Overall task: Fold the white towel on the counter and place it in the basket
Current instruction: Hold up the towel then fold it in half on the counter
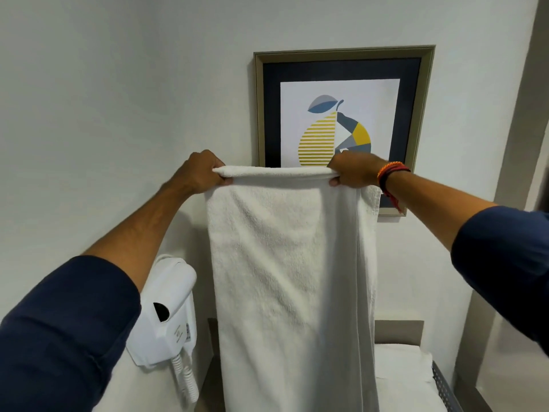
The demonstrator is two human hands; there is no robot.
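Head view: both arms reach forward and up, holding the white towel point(292, 278) in the air in front of the wall.
Left hand point(203, 172): fingers closed on the left end of the towel's top fold.
Right hand point(353, 172): fingers closed on the right end, level with the left.
Towel: hangs straight down from both hands, long axis vertical, doubled over at the top.
Basket point(445, 388): low right, below the towel's hanging end; only a perforated edge shows.
Nearer hand: the right, by my judgement.

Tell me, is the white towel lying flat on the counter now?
No, both hands hold the white towel up, hanging before the wall.
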